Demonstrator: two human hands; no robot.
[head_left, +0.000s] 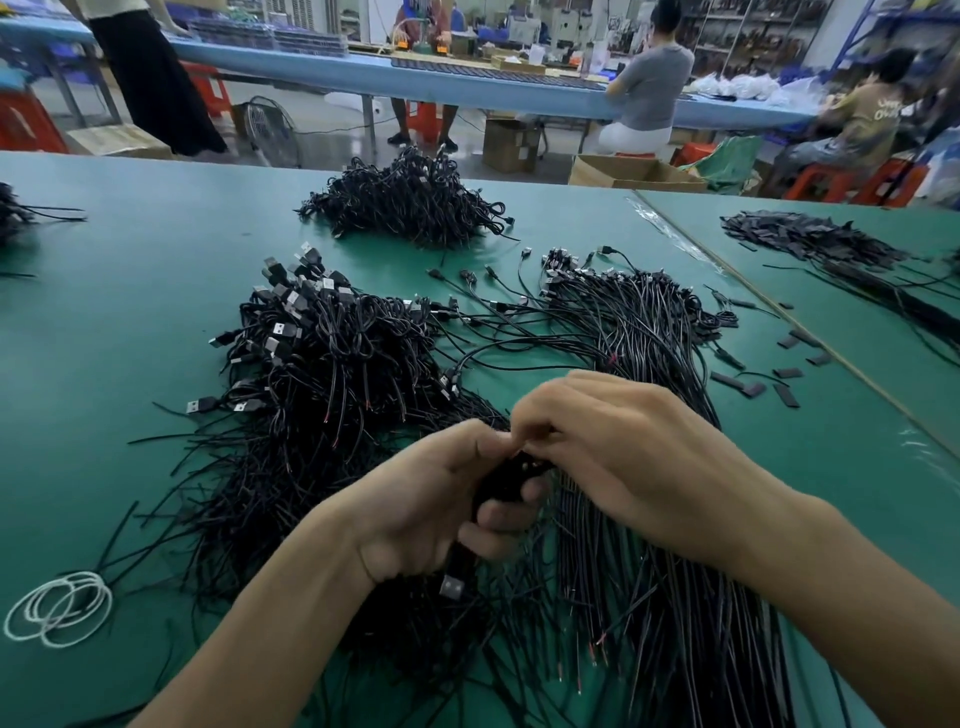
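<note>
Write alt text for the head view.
The left hand grips a black cable and the right hand pinches its top, above a green table. Around them lie heaps of black USB cables, with white bands at the near left.

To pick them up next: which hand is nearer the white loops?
Left. The left hand, gripping black cables, is right of the white loops; the right hand is farther right.

Head camera looks forward and down, close over the green table.
</note>
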